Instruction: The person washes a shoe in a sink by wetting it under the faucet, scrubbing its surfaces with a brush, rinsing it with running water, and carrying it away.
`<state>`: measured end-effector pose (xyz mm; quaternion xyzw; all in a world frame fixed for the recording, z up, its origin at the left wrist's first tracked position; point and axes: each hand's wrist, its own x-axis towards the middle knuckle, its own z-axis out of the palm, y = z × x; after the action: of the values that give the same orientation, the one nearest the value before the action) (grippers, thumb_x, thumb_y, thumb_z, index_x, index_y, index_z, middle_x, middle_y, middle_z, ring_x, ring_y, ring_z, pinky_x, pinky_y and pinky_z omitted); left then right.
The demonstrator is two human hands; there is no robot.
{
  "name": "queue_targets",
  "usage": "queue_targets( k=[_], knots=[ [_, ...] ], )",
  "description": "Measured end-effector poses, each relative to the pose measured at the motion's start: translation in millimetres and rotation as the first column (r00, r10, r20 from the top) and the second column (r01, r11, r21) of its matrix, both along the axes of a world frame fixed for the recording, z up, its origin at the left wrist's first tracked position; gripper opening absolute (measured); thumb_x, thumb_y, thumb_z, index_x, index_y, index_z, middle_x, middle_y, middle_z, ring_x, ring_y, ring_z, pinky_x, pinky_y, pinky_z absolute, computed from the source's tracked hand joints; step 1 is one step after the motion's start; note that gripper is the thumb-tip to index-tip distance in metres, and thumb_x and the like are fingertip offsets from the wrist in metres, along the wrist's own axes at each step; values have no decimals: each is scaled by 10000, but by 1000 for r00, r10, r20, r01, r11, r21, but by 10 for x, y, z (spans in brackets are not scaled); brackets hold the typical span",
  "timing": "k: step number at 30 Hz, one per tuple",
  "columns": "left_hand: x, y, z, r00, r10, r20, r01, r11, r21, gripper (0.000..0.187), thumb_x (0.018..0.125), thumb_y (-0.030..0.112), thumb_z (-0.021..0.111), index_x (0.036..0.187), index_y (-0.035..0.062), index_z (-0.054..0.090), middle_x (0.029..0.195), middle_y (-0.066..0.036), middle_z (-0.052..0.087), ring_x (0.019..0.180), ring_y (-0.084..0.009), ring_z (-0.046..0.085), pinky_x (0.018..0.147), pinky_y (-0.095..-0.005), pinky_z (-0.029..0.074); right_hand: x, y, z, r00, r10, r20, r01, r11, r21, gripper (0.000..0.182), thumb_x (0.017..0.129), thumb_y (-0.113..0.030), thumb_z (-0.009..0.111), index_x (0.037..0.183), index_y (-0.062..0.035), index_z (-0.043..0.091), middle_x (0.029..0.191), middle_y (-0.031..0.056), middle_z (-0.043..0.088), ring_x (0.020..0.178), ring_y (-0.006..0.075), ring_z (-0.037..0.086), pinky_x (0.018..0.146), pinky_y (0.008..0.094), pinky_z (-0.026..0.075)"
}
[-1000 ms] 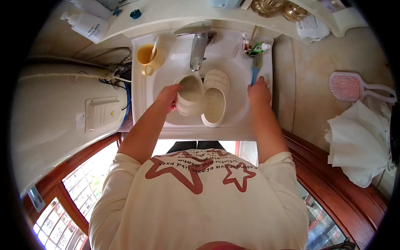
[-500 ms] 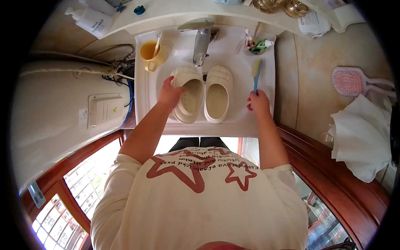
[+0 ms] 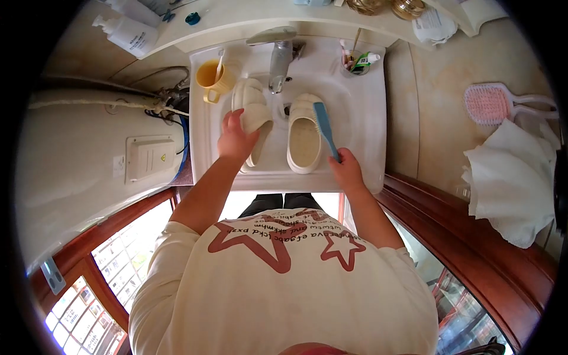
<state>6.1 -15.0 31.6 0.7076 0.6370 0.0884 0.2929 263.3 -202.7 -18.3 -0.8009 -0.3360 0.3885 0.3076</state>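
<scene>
My left hand (image 3: 236, 139) is closed on the left cream clog (image 3: 251, 100), which is tipped onto its side so its opening faces right. Beside it, the right clog (image 3: 303, 107) sits opening up in the white sink (image 3: 207, 145), its toe toward the faucet (image 3: 279, 68). In my right hand (image 3: 347, 170) is the handle of a blue scrub brush (image 3: 327, 129). The brush head overlaps the right edge of that clog, bristles turned left.
A yellow cup (image 3: 210, 74) with a toothbrush stands at the sink's back left; a glass (image 3: 354, 64) with toothpaste is at the back right. Overhead runs a shelf (image 3: 236, 29) with bottles. To the right are a pink hairbrush (image 3: 488, 104) and a white cloth (image 3: 510, 183).
My left hand has tipped the left clog onto its side and shifted it left. My right hand has brought the brush leftward to the right clog, turning its bristles.
</scene>
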Motion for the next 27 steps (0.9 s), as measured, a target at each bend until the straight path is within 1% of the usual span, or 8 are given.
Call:
queue_targets(
  k=[6,8,11,17,19,21,24,27],
  knots=[
    [-53,-91,-113,995,-45,-92,59,984,165,679,739,303,759,1339,212,453,1498,-121,368,1222,-346,543,905,-447,531,-73,81,287,989,138,58,-137,990,-20,325,896,-286,631,1093,-31,588,876,185,659,793,354,643,721,429,505],
    [-91,-100,-135,996,-44,-82,60,976,211,667,732,300,761,1321,209,462,1492,-120,374,1220,-345,544,897,-446,535,-115,108,268,970,87,228,-138,966,217,272,932,-245,575,1112,-41,573,906,193,658,810,394,635,724,459,504],
    [-144,-90,-141,995,-100,0,97,961,260,654,709,296,772,1284,202,474,1480,-130,385,1213,-347,545,882,-444,542,-106,328,533,949,104,298,-188,946,266,232,920,-164,555,1121,-50,572,963,190,655,863,411,627,741,469,508],
    [-168,-123,-243,996,-86,25,70,924,376,702,686,283,813,1285,175,464,1432,-128,418,1154,-383,562,875,-452,543,-14,1037,890,831,193,523,-389,872,297,279,783,-71,610,1060,-55,584,1029,169,648,953,376,629,767,457,517],
    [-200,-133,-287,992,-82,98,36,916,400,749,666,233,834,1299,146,443,1415,-148,421,1182,-390,539,889,-459,540,-55,1381,975,802,149,578,-467,761,451,254,755,-67,614,1006,-56,579,1136,139,651,931,354,644,741,453,528],
    [-215,-158,-304,987,-85,134,23,913,408,763,661,210,839,1304,136,434,1412,-156,421,1197,-392,527,898,-460,537,-113,1658,1134,771,218,598,-527,746,407,260,746,-68,616,1002,-62,570,1313,108,598,921,340,656,715,441,543],
    [-275,-192,-362,975,-103,197,6,897,442,813,646,168,843,1332,137,406,1422,-154,421,1226,-379,510,909,-450,537,-205,2091,1229,726,274,630,-592,715,371,258,750,-81,610,1003,-71,563,1439,70,511,912,325,666,687,438,549],
    [-341,-186,-362,959,-157,234,20,867,497,884,640,143,838,1387,133,366,1427,-148,436,1231,-367,513,920,-434,535,-280,2369,1247,676,291,677,-637,693,338,230,775,-108,595,997,-68,549,1460,37,491,924,318,665,703,438,550]
  ],
)
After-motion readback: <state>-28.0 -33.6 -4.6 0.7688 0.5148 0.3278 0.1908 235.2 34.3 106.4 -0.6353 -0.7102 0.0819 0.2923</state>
